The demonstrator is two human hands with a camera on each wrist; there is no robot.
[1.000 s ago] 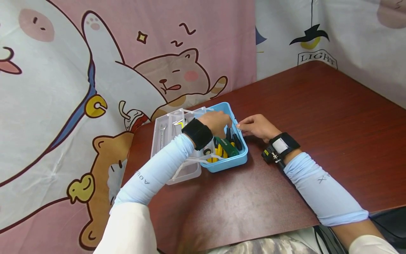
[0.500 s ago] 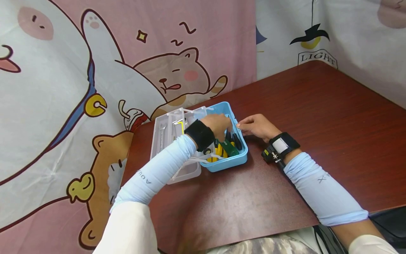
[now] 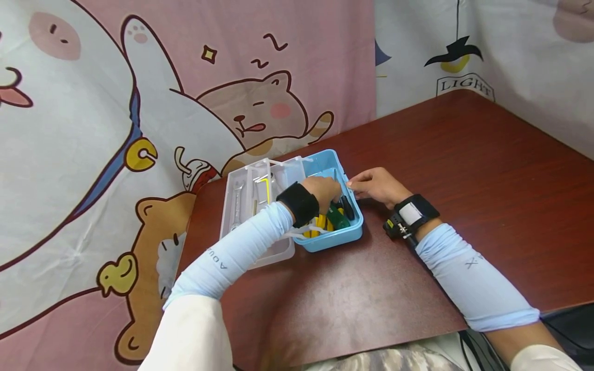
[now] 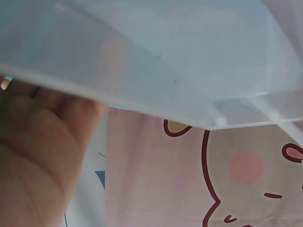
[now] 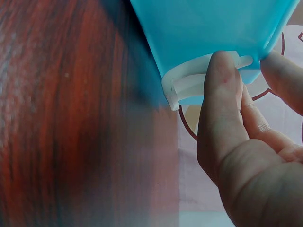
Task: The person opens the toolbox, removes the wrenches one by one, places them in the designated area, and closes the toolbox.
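Left hand (image 3: 324,189) in box (image 3: 331,239) by tools (image 3: 338,218); grip hidden, can't tell
Right hand (image 3: 380,186), fingers straight, touches clasp (image 5: 190,68); best brace box firmly

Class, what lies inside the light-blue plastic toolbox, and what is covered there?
Visible: yellow tool handles, a dark-green object and a black handle. The left hand covers whatever lies beneath it.

This looked like a screened-off indoor corner, though whether of a home or an office could not be told: a pink cartoon-printed cloth (image 3: 343,67) and a white cloth (image 3: 524,67) lettered "LIGHT" hung, creased, behind a wood-grain tabletop (image 3: 468,165).
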